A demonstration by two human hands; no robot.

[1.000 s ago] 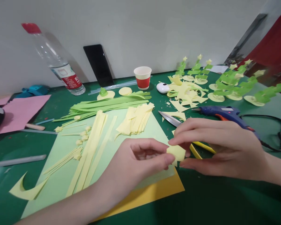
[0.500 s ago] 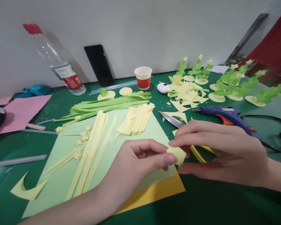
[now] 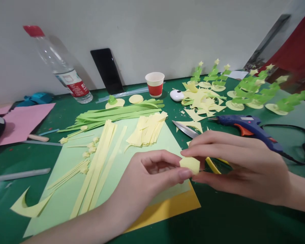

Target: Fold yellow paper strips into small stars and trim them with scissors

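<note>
Two hands are sharing one small yellow paper piece, each grip pinched shut on it. The left hand is clamping its left edge between thumb and forefinger, while the right hand is pressing its right edge between thumb below and fingers above. The piece is pale yellow, matt, roughly pentagonal, small beside the fingertips, and looking folded into several layers. It is hanging just above the worktop, over the near right corner of a light green sheet that is lying on an orange sheet.

Scissors are lying just behind the right hand, their yellow handles partly hidden by it. Beyond them a blue glue gun is resting with its cord trailing right. Yellow strips and a stack of shorter yellow slips are lying on the green sheet, with green strips behind. Farther back, yellow scraps, small green paper trees, a paper cup, a phone and a bottle are standing or lying near the wall.
</note>
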